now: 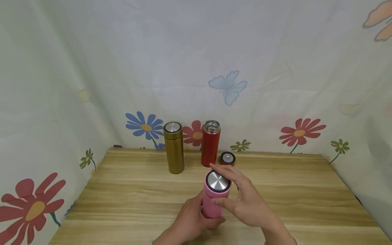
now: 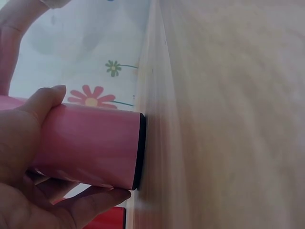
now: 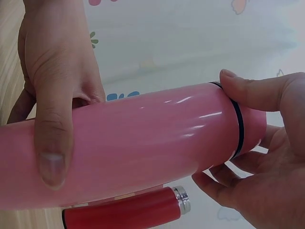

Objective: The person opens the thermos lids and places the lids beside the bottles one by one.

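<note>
A pink thermos (image 1: 212, 206) with a silver-topped lid (image 1: 218, 180) stands upright near the front of the table. My left hand (image 1: 191, 216) grips its lower body, thumb on one side and fingers round the other, close over the wood in the left wrist view. At the top, my right hand (image 1: 245, 194) holds the lid between thumb and fingers. The right wrist view shows that thumb by the black ring (image 3: 240, 129) between lid and body. Behind stands a red thermos (image 1: 210, 148) with its steel mouth uncovered; its lid (image 1: 228, 158) lies upside down beside it.
A gold thermos (image 1: 175, 153), its lid on, stands left of the red one. The wood-grain table (image 1: 128, 194) ends at a hanging cloth (image 1: 171, 68) printed with flowers and butterflies, which also closes off both sides.
</note>
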The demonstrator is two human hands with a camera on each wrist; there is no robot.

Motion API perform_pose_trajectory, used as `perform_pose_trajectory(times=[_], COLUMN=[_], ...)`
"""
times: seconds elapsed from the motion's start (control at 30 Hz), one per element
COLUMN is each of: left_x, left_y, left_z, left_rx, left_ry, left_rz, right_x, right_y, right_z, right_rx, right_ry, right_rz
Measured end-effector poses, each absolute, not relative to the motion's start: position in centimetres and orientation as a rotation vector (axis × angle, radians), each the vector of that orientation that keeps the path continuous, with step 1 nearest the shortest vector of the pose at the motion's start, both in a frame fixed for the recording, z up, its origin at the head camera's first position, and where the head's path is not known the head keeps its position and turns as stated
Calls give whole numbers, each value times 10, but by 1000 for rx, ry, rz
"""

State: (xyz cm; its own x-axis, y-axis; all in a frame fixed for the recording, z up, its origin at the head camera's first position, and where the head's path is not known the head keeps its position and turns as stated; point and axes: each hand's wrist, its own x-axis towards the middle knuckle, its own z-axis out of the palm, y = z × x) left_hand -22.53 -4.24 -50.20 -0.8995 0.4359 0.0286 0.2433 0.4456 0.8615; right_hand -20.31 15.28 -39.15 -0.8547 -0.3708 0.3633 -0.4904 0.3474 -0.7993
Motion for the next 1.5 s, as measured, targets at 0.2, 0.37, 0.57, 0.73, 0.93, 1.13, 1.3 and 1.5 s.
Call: perform_pose_trajectory(times=[0.2,0.37,0.57,0.73,0.93,1.13,1.3,1.5], left_x=[-225,-225,-224,-224,-225,-225,-225,-225], left_y=[-42,-41,-43,-43,-42,-41,-41,-42], left_z=[-504,-504,-504,-505,-504,-503,-502,-502], left_rx=[609,604,620,632,628,573,530,543], left_ry=[2526,2505,2528,2548,2564,2551,2529,2551], left_rz=[1433,1446,1445,1432,1392,1385,1390,1377], right_x=[-202,-201,-196,-190,-184,-179,-178,-178], right_y=[153,152,146,140,131,119,112,110], right_z=[-391,-389,-387,-385,-383,-384,-385,-386], right_rx=[808,784,712,590,398,293,226,214], right_ry=[-2482,-2493,-2535,-2562,-2603,-2528,-2482,-2449], right_rz=[1502,1507,1339,1175,1013,786,702,664])
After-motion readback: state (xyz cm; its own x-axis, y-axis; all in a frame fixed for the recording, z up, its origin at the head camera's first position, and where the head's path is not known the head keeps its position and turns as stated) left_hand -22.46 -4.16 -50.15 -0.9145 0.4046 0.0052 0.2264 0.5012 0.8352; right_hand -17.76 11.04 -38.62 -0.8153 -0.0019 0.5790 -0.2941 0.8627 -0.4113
